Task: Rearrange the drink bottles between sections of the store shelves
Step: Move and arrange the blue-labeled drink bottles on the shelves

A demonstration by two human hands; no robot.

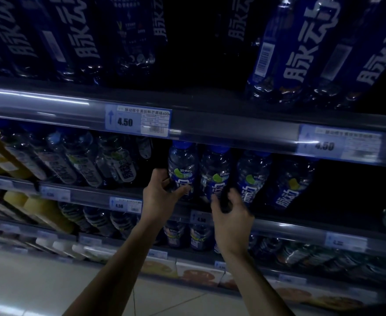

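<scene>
Step in hand: taking bottles from the middle shelf [233, 142].
Left hand [159, 192], 7 o'clock of centre: fingers wrapped round end bottle [180, 165].
Right hand [230, 213]: fingers curled, spread, at second bottle [214, 169]; grip uncertain.
Next: firm hold, lift clear.

The price tag [138, 121] on the upper shelf rail [39, 103] reads "4.50" and "600"; the tag at the rail's right end [340, 142] also reads "4.50". Top-shelf bottles [301, 42] carry "脉动"; a bottle below [183, 169] shows "3D".

My left hand [159, 192] grips a clear bottle [181, 169]: blue cap, blue label, white lettering, green spot.
</scene>
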